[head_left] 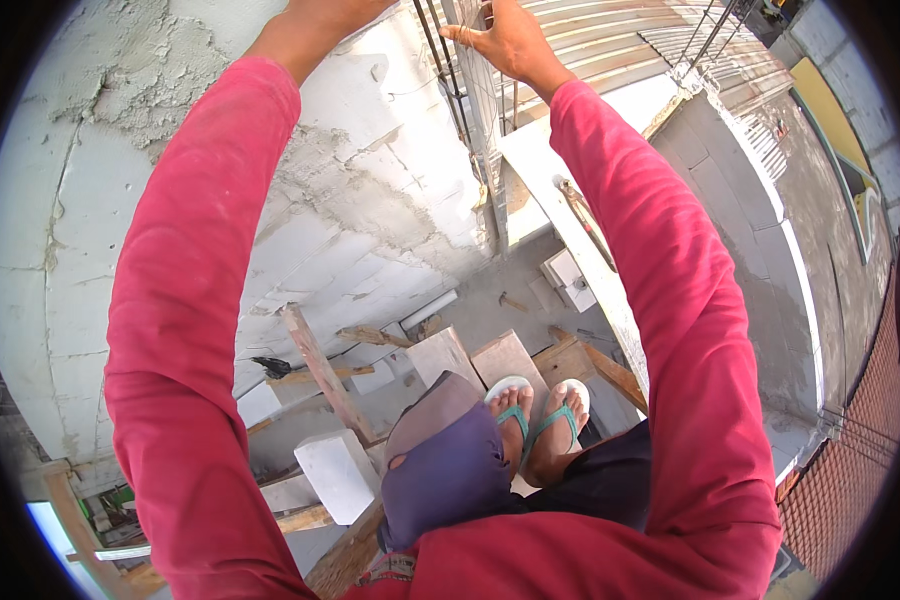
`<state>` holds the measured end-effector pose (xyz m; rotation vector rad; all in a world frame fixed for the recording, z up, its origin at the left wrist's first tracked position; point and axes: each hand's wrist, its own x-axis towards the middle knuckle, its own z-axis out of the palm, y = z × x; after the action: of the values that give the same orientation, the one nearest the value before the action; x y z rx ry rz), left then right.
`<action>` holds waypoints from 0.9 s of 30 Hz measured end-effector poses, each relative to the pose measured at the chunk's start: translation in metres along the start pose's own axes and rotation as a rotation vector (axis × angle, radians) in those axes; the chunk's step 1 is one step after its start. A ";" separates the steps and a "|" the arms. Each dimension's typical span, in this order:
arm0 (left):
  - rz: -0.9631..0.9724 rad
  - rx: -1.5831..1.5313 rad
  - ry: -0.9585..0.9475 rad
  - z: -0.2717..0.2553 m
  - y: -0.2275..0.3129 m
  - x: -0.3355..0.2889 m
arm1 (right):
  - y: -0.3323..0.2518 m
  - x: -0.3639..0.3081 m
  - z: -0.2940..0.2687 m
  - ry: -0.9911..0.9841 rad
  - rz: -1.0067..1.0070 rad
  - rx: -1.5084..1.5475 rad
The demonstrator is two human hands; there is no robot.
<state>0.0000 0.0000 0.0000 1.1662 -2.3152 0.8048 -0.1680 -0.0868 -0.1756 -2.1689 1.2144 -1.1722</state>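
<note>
At the upper edge, my left hand (332, 12) is in front of the white block wall (370, 150); its fingers are cut off by the frame. My right hand (510, 42) closes around an upright, grey, mortar-stained board (483, 125), its thumb lying across the board's face. The other fingertips run out of the picture. Thin dark steel rods (450, 75) stand just left of the board, at the wall's end. I cannot tell whether my left hand touches anything.
My feet in sandals (560, 425) stand on narrow planks (510, 360) high above a floor. White blocks (338, 475) and wood scraps (320, 365) lie about. A hammer-like tool (585, 215) rests on a pale ledge (610, 285) at right. Corrugated roofing (610, 45) lies beyond.
</note>
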 end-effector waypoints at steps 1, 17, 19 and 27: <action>0.008 -0.075 0.044 0.031 0.010 0.003 | 0.039 -0.012 -0.006 -0.039 0.057 -0.045; -0.130 -0.037 -0.031 0.015 0.014 -0.007 | 0.176 -0.119 0.033 -0.008 0.739 0.474; -0.163 -0.028 -0.081 0.005 0.020 -0.005 | 0.180 -0.127 0.068 -0.035 0.748 0.547; -0.043 -0.109 -0.179 0.003 0.005 0.008 | 0.210 -0.113 0.131 0.067 0.746 0.532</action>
<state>-0.0088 -0.0046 0.0010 1.2815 -2.4337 0.5718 -0.1991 -0.1160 -0.4443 -1.1409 1.3623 -1.0615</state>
